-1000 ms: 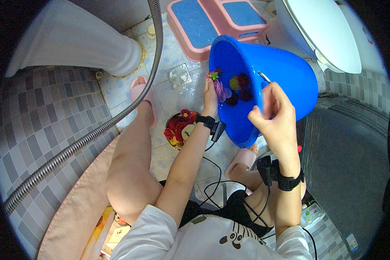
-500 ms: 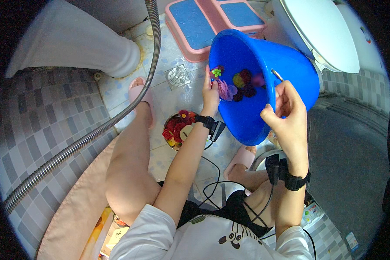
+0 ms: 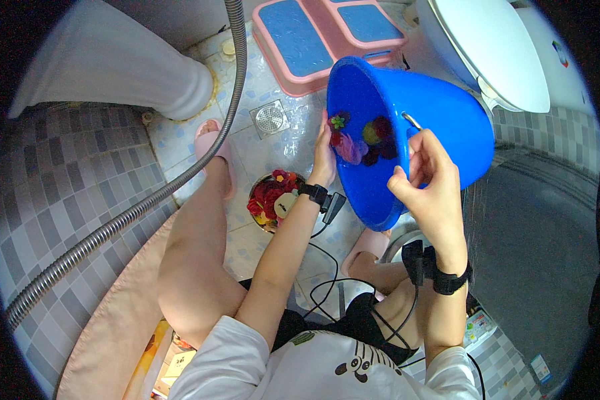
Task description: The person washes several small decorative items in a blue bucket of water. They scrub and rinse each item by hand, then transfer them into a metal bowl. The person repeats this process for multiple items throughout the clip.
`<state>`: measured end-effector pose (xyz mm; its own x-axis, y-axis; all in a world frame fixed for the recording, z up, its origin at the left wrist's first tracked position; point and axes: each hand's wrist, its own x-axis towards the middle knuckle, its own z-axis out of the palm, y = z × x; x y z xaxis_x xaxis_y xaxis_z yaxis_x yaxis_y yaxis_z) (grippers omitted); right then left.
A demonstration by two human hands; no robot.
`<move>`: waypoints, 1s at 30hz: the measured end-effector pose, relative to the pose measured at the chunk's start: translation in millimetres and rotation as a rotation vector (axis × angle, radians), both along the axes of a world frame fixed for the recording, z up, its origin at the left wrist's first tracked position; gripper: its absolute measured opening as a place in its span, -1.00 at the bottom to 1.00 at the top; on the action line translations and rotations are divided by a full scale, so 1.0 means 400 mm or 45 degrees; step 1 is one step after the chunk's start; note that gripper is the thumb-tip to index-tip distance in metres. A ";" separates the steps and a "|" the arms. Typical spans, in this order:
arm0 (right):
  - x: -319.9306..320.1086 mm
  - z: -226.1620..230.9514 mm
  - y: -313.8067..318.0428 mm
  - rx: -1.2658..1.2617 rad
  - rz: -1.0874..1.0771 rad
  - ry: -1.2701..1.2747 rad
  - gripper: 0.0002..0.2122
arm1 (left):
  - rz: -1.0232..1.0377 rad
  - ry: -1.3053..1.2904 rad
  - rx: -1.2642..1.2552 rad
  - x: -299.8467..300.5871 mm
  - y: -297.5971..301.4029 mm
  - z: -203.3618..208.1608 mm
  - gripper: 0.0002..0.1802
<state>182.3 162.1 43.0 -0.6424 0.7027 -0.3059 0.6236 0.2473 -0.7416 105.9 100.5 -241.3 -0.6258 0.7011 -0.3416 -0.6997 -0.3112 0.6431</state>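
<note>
A blue bucket (image 3: 447,127) is tipped with its mouth toward the left. Inside lie several loose flower heads: a pink-purple one (image 3: 351,150), a yellow-green and dark red one (image 3: 375,131), and a small green one (image 3: 339,122) close to the rim. My left hand (image 3: 323,157) rests against the left side of the mouth, fingers stretched out along the rim beside the flowers. With bent fingers near the metal handle (image 3: 412,120), my right hand (image 3: 433,190) grips the bucket's near right rim; its fingertips are partly hidden.
A round bowl (image 3: 252,197) of red and yellow flower heads stands on the wet tiled floor, near a floor drain (image 3: 270,119). Behind are a pink and blue step stool (image 3: 293,40) and a toilet (image 3: 493,53). A metal shower hose (image 3: 147,190) crosses the left side.
The bucket's mouth has shifted slightly down, and its near rim has moved a little left with my right hand. The flowers inside have slid slightly. My left hand is a bit lower.
</note>
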 end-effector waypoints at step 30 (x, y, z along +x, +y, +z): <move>-0.002 -0.018 -0.073 0.050 0.268 -0.003 -0.76 | -0.045 -0.447 0.309 0.062 -0.022 -0.190 -0.21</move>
